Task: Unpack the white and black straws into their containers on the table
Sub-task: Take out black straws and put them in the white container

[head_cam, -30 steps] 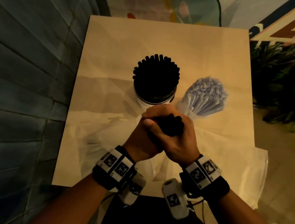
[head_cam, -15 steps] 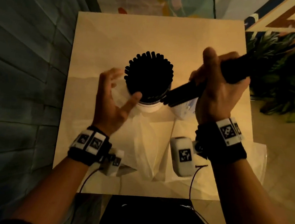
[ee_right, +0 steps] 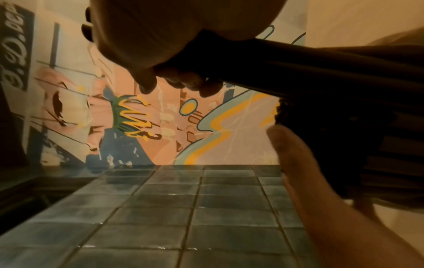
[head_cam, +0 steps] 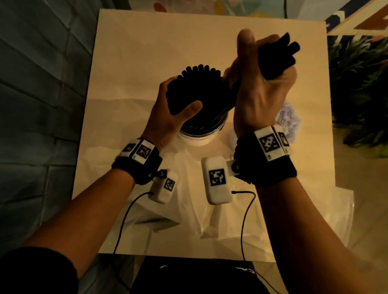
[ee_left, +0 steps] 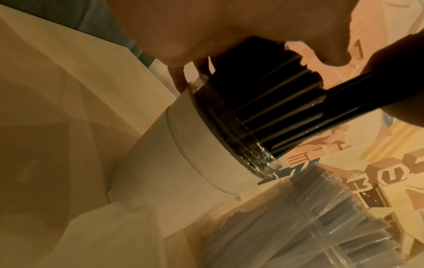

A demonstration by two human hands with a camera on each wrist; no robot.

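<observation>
A bundle of black straws (head_cam: 276,58) sits clenched in the right hand (head_cam: 261,91), its lower end slanting down into the cup (head_cam: 196,137) below the grip. The left hand (head_cam: 167,118) curls round the black straws already standing there (head_cam: 200,88). White straws (head_cam: 289,117) stand just right of the wrist, on the table (head_cam: 130,54).

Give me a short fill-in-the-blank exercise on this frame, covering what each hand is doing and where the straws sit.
1. The right hand grips a bundle of ____ straws.
2. The left hand holds aside the black straws already standing in the ____-walled container.
3. The white straws stand to the ____ of that container.
4. Crumpled clear ____ wrapping lies on the table near the person.

Missing words: black; white; right; plastic
</observation>
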